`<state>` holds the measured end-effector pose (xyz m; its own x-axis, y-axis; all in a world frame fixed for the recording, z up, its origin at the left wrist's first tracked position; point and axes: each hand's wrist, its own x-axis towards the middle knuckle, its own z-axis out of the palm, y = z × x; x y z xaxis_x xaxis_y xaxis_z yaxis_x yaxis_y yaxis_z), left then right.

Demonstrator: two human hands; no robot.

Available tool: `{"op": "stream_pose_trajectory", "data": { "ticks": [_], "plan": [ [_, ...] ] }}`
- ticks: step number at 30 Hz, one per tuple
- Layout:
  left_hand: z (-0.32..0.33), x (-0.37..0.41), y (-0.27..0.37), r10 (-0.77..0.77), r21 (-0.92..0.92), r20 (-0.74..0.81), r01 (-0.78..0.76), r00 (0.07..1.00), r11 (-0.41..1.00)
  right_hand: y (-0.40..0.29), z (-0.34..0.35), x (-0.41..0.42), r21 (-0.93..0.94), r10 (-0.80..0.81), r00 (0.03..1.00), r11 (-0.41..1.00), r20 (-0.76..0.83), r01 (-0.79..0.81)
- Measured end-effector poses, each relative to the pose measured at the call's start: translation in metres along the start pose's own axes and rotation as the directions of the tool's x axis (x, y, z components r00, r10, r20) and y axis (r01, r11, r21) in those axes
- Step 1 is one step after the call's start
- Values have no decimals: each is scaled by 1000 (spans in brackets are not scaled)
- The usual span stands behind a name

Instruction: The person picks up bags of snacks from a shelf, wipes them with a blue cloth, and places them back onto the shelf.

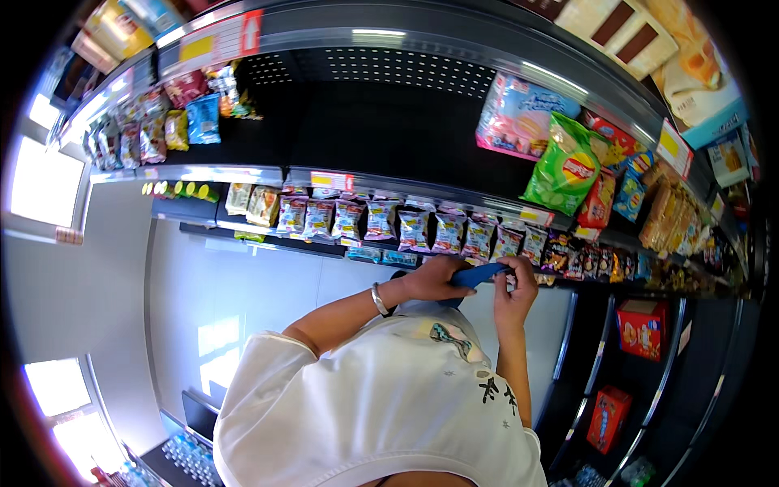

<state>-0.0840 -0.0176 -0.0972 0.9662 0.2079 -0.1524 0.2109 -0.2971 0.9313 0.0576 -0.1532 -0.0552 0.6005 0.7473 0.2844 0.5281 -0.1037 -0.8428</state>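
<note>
A folded piece of blue cloth (475,277) stretches between my two hands, in front of my waist. My left hand (433,279) is closed around its wider end. With thumb and fingertips, my right hand (516,286) pinches the narrow end. Just beyond both hands, a row of small snack bags (414,230) stands along a low shelf. Above that row, a black shelf (377,128) carries a large pink and blue snack package (517,115) and a green bag of Lay's chips (564,164) toward the right.
Small packets (152,131) fill the left of the upper shelf. Bread-like packages (669,213) sit at the far right. Red boxes (642,329) stand on black shelving to my right. Bottled water packs (190,458) are behind me at lower left. Shelf edges (420,193) jut out ahead.
</note>
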Motion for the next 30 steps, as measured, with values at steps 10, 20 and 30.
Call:
{"op": "stream_pose_trajectory", "data": {
  "ticks": [10, 20, 30],
  "plan": [
    [17, -27, -5, -17, -207, -349, -59, 937, 977, 53, 32, -40, 465, 407, 784, 641, 469, -610],
    [-2, -52, 38, 220, 329, -694, 30, 685, 944, -10, 72, 44, 786, 284, 845, 319, 453, -529],
    [-41, -120, -41, -43, -20, -827, 46, 560, 999, 32, 89, 127, -119, -239, 936, 954, 259, 277]
  ]
}}
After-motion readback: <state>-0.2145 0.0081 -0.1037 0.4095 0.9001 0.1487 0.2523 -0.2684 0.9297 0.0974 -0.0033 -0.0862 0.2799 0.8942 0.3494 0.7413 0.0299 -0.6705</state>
